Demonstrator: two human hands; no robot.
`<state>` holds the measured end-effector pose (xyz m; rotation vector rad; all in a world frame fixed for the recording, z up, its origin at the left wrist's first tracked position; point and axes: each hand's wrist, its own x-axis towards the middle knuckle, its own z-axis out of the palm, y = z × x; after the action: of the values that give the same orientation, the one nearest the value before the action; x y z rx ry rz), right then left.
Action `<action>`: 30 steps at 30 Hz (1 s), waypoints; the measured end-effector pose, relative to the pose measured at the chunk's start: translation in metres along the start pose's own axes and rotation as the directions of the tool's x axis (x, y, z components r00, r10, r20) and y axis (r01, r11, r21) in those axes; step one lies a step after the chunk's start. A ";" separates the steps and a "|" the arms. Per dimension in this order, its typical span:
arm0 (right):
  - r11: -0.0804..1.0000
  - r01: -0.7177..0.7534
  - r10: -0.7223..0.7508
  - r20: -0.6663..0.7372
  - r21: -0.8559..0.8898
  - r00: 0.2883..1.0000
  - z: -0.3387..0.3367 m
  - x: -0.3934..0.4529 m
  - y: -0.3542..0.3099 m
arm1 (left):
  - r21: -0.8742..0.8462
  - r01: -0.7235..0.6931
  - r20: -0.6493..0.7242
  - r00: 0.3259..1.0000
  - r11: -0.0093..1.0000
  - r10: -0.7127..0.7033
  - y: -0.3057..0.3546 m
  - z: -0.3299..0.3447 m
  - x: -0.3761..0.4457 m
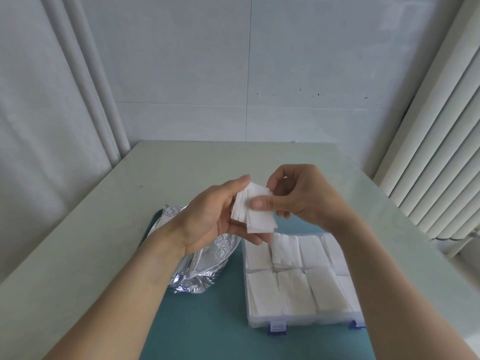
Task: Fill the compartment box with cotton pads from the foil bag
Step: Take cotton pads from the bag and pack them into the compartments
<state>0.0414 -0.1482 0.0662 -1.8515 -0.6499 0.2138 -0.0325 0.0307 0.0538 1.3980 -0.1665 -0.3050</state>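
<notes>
I hold a small stack of white square cotton pads (255, 213) in the air above the table's middle. My left hand (213, 216) grips the stack from the left, and my right hand (298, 198) pinches it from the right with the thumb on top. Below them the clear plastic compartment box (306, 322) lies open, with white pads in every compartment I can see. The crinkled silver foil bag (207, 271) lies to the left of the box, partly hidden behind my left wrist.
Box and bag rest on a teal mat (207, 320) on a pale table (91, 242). The box has blue latches on its near edge. A white wall stands behind the table, a curtain hangs at the left, and a white radiator is at the right.
</notes>
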 end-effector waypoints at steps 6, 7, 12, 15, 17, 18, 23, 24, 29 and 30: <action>0.955 0.174 -0.208 -0.125 -0.241 0.970 0.016 0.006 0.009 | -0.187 -0.057 -0.184 0.983 0.981 0.022 -0.007 0.012 0.009; 0.957 0.183 -0.206 -0.083 -0.223 0.975 0.013 0.004 0.007 | -0.209 -0.061 -0.220 0.975 0.976 0.014 -0.008 0.012 0.010; 0.900 0.228 -0.148 0.231 -0.371 0.962 0.013 -0.004 0.000 | -0.336 -0.056 -0.211 0.977 0.940 -0.017 -0.006 0.015 0.009; 0.851 0.288 -0.243 0.157 -0.438 0.957 0.022 -0.002 -0.001 | -0.298 -0.058 -0.118 0.993 0.953 0.024 -0.005 0.018 0.008; 0.876 0.273 -0.249 0.112 -0.398 0.962 0.021 -0.002 -0.003 | -0.319 -0.053 -0.102 0.995 0.946 0.021 -0.005 0.018 0.007; 0.887 0.255 -0.225 0.123 -0.384 0.967 0.020 -0.003 -0.004 | -0.327 -0.060 -0.121 0.992 0.943 0.021 -0.005 0.018 0.008; 0.863 0.233 -0.170 0.177 -0.448 0.969 0.024 -0.005 -0.007 | -0.302 -0.095 -0.179 0.983 0.948 0.042 -0.012 0.022 0.013; 0.863 0.227 -0.171 0.163 -0.451 0.972 0.025 -0.004 -0.007 | -0.288 -0.097 -0.186 0.982 0.953 0.044 -0.012 0.023 0.013; 0.850 0.232 -0.155 0.197 -0.473 0.968 0.023 -0.006 -0.008 | -0.289 -0.118 -0.295 0.955 0.950 0.029 -0.014 0.020 0.014; 0.848 0.236 -0.167 0.184 -0.475 0.969 0.025 -0.006 -0.007 | -0.278 -0.118 -0.288 0.957 0.953 0.035 -0.013 0.020 0.014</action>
<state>0.0231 -0.1296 0.0626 -2.2503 -1.0680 0.0306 -0.0264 0.0056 0.0437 1.1220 0.0577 -0.0590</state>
